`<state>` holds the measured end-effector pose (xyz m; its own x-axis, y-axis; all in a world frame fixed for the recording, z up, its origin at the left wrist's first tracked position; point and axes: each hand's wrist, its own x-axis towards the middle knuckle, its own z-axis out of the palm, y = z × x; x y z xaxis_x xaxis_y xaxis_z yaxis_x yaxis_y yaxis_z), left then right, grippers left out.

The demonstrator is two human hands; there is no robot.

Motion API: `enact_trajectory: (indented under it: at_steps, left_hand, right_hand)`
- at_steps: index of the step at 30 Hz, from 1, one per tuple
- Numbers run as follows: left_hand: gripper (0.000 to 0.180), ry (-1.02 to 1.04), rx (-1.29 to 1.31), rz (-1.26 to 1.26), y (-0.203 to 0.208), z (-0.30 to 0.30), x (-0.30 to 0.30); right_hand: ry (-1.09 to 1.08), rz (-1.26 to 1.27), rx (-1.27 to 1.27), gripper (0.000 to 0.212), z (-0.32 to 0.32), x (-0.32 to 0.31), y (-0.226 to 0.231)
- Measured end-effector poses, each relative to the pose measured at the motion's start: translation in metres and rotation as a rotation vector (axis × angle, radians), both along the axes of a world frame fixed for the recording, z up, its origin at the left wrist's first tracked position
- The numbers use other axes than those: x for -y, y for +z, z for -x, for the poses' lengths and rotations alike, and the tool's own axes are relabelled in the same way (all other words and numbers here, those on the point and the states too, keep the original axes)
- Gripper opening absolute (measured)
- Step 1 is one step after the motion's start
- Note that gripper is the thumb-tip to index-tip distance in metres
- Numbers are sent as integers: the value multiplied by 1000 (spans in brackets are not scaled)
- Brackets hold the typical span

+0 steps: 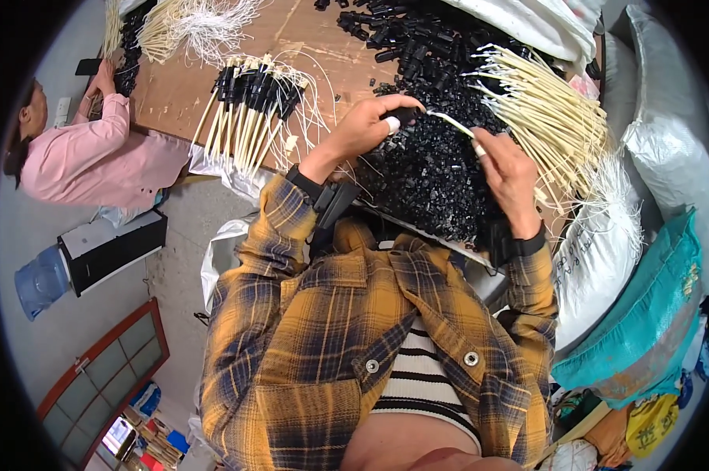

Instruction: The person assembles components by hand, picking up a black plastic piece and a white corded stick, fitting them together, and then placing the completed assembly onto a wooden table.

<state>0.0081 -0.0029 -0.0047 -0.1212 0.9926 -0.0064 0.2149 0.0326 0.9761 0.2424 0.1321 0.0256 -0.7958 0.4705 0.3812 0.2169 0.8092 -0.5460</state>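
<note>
My left hand (358, 129) is closed around a small black plastic part (405, 115), with a white covering on the thumb tip. Between the thumb and fingers of my right hand (509, 174) is a thin cream-sleeved wire (453, 122). Its whitish tip points left and meets or nearly meets the black part; I cannot tell whether it is inside. Below both hands spreads a heap of small glossy black pieces (441, 177). Larger black plastic parts (409, 47) lie beyond it. To the right of the heap rests a thick bundle of cream-sleeved wires (550, 118).
Left on the wooden table (323, 35) lie cream-sleeved wires with black ends (248, 94), their thin white strands looping around. A person in pink (95, 149) works at the far left. White sacks (597, 259) and a teal sack (637, 314) crowd the right side.
</note>
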Motion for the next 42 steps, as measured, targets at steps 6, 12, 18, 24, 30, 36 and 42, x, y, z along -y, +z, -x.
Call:
enact_trajectory:
  at_steps: [6,12,18,24,30,36,42]
  left_hand:
    - [40,4,-381,-129,9,-20,3]
    - [30,62,-708,-404,-14,-14,5]
    - [14,41,-930,-441,30,-62,-5]
    - [17,326,-960,-148,-14,-6,22]
    - [24,194,6,95,15,-35,1]
    - [32,147,-334,164,22,-30,11]
    - [36,116,-483,56,9,-22,18]
  right_hand:
    - [-31,-82,78,20,19,34,-10]
    - [-139,-379,422,29,15,33,19]
    - [-55,18,127,26,18,24,19]
    - [380,1288,-607,15,-13,-8,20]
    - [100,142,56,17,39,49,-4]
    - [-22,115,-15,16,36,53,-6]
    - [-102,111,0,13,37,47,-2]
